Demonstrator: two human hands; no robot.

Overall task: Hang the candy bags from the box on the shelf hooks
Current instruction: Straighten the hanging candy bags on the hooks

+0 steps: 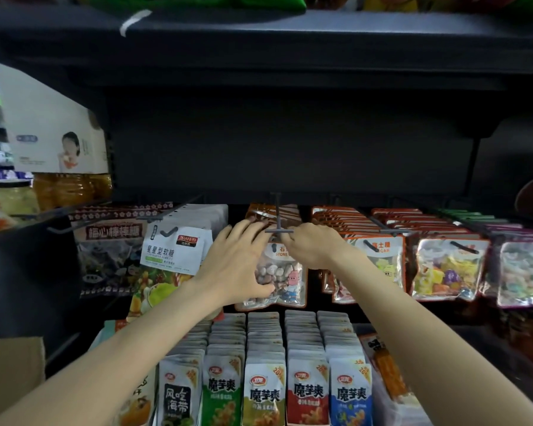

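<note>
One candy bag (277, 273), a clear pouch of pebble-like sweets with an orange border, is held up at the tip of a dark shelf hook (278, 222). Its top edge is pinched by the right hand (311, 244) just under the hook's crossbar, while the left hand (237, 259) is spread flat along the bag's side, fingers nearly straight and the thumb under its lower part. The pouch is judged light, soft and crinkly, with slick film and loose sweets that shift; it is best taken by the stiffer header strip around the hanging hole. Further from the hands, more bags (450, 269) hang on hooks to the right, and rows of snack packets (262, 392) stand below the wrists.
</note>
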